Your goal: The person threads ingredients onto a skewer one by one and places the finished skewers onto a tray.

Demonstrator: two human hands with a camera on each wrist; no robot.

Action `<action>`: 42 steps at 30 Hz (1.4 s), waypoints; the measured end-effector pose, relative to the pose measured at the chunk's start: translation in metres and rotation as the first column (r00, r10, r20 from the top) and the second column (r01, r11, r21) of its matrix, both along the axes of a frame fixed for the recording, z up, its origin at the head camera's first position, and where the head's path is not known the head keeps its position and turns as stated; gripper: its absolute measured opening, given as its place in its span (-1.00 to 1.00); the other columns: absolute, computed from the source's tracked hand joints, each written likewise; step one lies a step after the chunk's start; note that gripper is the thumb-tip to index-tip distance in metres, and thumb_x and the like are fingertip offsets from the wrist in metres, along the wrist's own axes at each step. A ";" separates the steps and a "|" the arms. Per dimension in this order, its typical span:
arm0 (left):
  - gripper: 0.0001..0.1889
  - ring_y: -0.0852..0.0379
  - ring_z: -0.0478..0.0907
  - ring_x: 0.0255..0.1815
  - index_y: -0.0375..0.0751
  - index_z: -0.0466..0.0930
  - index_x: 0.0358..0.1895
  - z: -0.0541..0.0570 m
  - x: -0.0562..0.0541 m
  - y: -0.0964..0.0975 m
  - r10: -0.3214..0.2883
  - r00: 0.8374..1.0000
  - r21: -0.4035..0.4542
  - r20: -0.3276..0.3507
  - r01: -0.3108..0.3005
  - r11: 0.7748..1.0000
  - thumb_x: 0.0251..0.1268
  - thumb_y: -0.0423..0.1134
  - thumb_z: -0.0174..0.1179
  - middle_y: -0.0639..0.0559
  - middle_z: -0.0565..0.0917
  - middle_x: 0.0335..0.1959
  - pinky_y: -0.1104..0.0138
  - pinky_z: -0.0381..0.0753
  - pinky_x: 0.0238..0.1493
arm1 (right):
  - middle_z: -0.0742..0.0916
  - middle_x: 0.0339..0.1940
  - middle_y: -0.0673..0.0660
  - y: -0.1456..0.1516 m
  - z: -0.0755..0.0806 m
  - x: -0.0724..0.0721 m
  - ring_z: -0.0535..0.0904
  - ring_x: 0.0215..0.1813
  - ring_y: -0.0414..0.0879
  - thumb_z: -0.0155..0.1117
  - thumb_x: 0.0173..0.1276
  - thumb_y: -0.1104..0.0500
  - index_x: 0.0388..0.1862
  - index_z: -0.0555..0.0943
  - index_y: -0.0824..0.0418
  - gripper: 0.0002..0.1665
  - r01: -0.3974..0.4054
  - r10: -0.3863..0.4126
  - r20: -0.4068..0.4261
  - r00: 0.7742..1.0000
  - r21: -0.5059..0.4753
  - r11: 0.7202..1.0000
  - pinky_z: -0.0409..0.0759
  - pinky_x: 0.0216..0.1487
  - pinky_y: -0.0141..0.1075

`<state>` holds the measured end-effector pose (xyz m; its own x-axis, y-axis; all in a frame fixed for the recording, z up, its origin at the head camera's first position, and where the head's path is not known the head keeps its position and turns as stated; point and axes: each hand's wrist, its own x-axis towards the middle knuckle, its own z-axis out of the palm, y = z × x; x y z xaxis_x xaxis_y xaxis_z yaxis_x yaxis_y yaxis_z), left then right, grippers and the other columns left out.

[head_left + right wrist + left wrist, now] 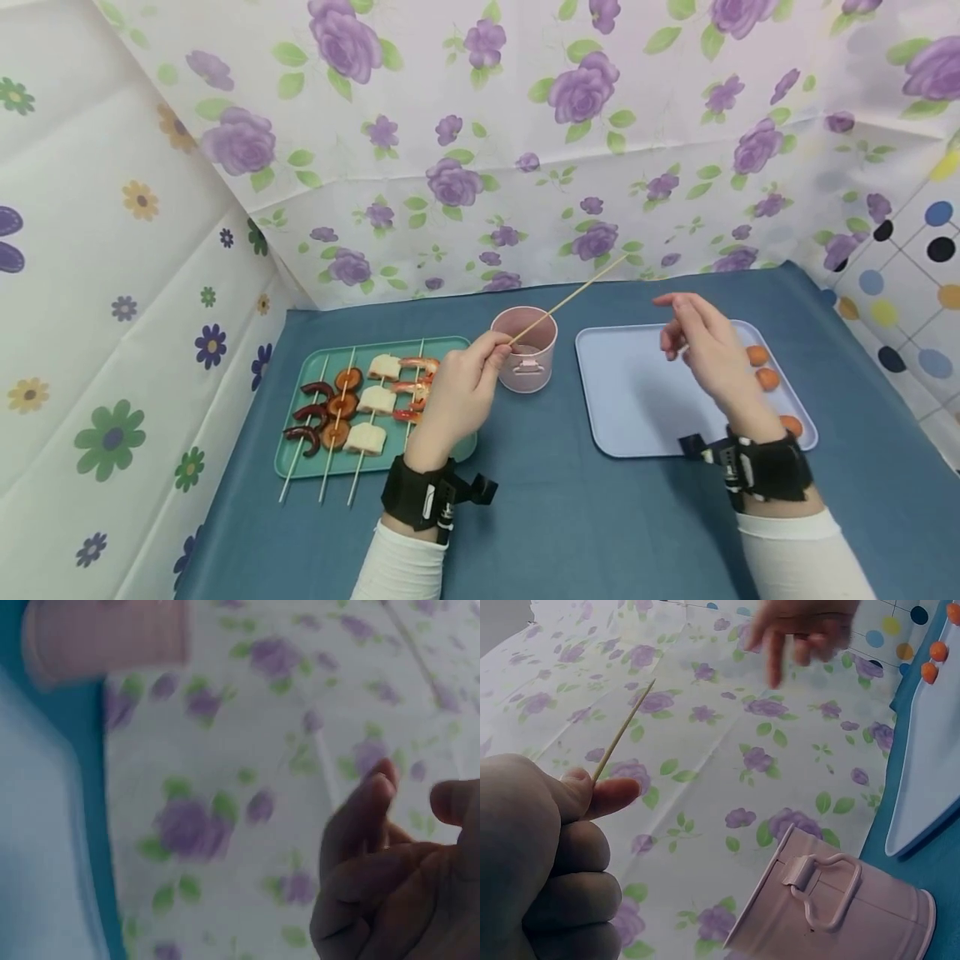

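My left hand (461, 387) pinches a thin wooden skewer (573, 293) near its lower end, between thumb and forefinger. The bare stick (624, 731) slants up and to the right, with nothing threaded on its visible length. Below it stands a pink metal bucket (519, 382) with a small side handle; the hand is at its left rim. My right hand (705, 350) hovers over the pale blue tray (626, 392), its fingers (356, 817) loosely bent and holding nothing. Three small orange balls (767, 379) lie along that tray's right side.
On the left, a green tray (311, 467) carries several loaded skewers: dark red curved pieces (307, 412), brown round slices (343, 406), white slices (377, 400) and shrimp (414, 387), partly hidden by my left hand. A blue cloth (570, 517) covers the table; a flowered sheet (517, 208) hangs behind.
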<state>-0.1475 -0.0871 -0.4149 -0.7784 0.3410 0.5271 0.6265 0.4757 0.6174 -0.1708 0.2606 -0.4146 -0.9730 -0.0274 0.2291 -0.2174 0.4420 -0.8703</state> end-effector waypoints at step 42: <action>-0.73 0.21 0.12 -0.71 -0.19 0.72 -0.01 -0.001 -0.002 -0.009 0.036 0.997 0.002 0.062 -0.036 0.999 0.78 -0.19 0.01 0.16 0.32 -0.62 0.26 0.18 -0.58 | 0.75 -0.17 0.25 0.139 -0.062 0.044 0.63 -0.12 0.18 0.47 0.48 -0.21 0.22 0.64 0.48 -0.23 -0.137 -0.097 0.348 0.932 0.589 0.797 0.62 -0.18 0.06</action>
<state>-0.1493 -0.0965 -0.4155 -0.8211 0.3107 0.4788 0.5698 0.4956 0.6556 -0.1271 0.3994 -0.4765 -0.9801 -0.0645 -0.1875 0.0275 0.8923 -0.4506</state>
